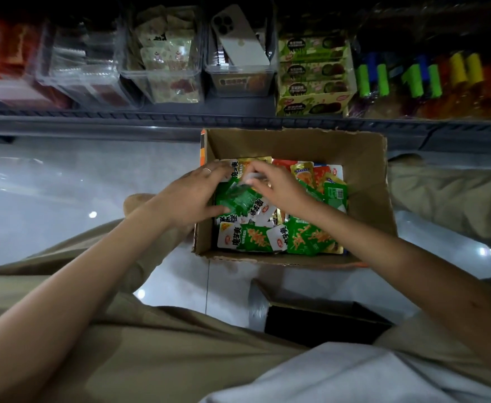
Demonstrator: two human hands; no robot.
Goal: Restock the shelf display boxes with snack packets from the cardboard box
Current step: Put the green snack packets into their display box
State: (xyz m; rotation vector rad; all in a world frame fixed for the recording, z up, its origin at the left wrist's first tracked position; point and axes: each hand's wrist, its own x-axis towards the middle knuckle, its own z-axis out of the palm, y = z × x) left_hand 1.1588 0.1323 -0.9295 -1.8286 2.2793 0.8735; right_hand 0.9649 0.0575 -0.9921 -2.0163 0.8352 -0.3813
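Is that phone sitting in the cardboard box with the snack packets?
No, the phone leans in a clear display bin up on the shelf, outside the cardboard box.

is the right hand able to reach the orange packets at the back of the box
Probably yes: the right hand is in the open cardboard box, with the orange packets uncovered beside it, though it seems to pinch a packet.
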